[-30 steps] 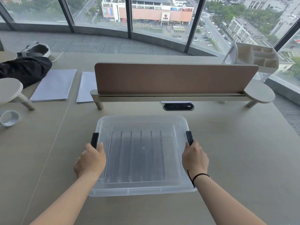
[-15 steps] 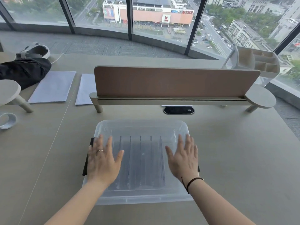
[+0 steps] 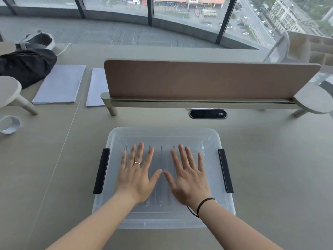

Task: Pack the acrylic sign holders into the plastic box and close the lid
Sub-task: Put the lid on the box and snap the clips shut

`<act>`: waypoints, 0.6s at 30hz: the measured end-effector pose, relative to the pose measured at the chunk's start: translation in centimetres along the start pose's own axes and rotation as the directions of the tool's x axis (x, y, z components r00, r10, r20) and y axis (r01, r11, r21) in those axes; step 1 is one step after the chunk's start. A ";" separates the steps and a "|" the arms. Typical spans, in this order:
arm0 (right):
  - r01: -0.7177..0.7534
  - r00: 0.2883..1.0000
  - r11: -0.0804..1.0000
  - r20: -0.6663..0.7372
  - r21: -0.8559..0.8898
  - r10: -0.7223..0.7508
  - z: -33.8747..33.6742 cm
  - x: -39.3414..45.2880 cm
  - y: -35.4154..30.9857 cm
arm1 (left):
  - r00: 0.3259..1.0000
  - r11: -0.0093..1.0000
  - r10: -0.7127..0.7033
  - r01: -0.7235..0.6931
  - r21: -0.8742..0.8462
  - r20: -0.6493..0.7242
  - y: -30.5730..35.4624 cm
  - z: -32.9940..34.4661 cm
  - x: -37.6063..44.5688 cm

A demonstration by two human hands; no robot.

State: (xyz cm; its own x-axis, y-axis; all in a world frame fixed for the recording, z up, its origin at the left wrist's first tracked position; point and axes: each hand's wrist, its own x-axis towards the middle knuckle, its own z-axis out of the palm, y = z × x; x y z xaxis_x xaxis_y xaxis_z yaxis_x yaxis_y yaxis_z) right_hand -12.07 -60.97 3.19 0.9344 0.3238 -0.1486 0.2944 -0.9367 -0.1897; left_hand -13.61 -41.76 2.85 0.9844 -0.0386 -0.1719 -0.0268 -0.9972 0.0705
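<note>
A clear plastic box [image 3: 163, 135] sits on the table in front of me with its translucent lid on. Black latches lie flat along its sides, the left latch [image 3: 101, 170] and the right latch [image 3: 225, 170]. Through the lid I see the faint upright edges of several acrylic sign holders [image 3: 161, 150] standing in a row. My left hand [image 3: 137, 173] lies flat on the lid, palm down, fingers spread, with a ring on one finger. My right hand [image 3: 188, 175] lies flat beside it, thumbs almost touching, a dark cord around the wrist.
A brown desk divider [image 3: 207, 79] on a rail crosses the table behind the box, with a black cable port [image 3: 207, 114] below it. Papers [image 3: 59, 83], a black bag [image 3: 25, 64] and a tape roll [image 3: 9, 124] lie at the left. Round side shelves stand at both ends.
One second ago my hands gripped the black latches at the box's sides. They let go, moved onto the lid, and have now slid inward to its middle with fingers spread.
</note>
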 end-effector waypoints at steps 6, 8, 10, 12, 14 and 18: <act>0.032 0.999 0.999 0.020 -0.010 -0.032 -0.2 1.4 0.6 | 0.998 0.999 -0.026 0.027 -0.022 0.054 0.4 -0.8 0.8; 0.037 0.999 0.999 0.036 -0.030 -0.036 -0.4 1.6 0.7 | 0.996 0.999 -0.022 0.024 -0.023 0.081 0.3 -1.0 1.0; 0.038 0.998 0.998 0.044 -0.041 -0.036 -0.7 1.6 0.7 | 0.995 1.000 -0.008 0.011 -0.029 0.098 0.0 -1.1 1.0; 0.035 0.999 0.999 0.041 -0.038 -0.034 -1.0 1.5 0.6 | 0.995 0.999 0.013 -0.009 -0.041 0.095 -0.3 -1.1 0.9; 0.040 0.999 0.999 0.036 -0.018 -0.040 -1.3 1.1 0.5 | 0.997 0.997 0.034 -0.029 -0.067 0.074 -0.7 -1.2 0.4; 0.155 0.986 0.988 0.061 -0.025 -0.153 -1.7 -0.2 2.2 | 0.996 0.991 0.061 -0.053 -0.122 0.063 -1.7 -1.3 -0.7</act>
State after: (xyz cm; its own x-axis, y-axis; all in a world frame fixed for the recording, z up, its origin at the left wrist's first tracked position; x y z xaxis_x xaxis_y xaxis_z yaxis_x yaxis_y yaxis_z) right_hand -11.24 -63.30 4.42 0.8644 0.4709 -0.1765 0.4404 -0.8783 -0.1861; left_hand -14.04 -39.98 4.12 0.9681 -0.1035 -0.2284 -0.0578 -0.9784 0.1985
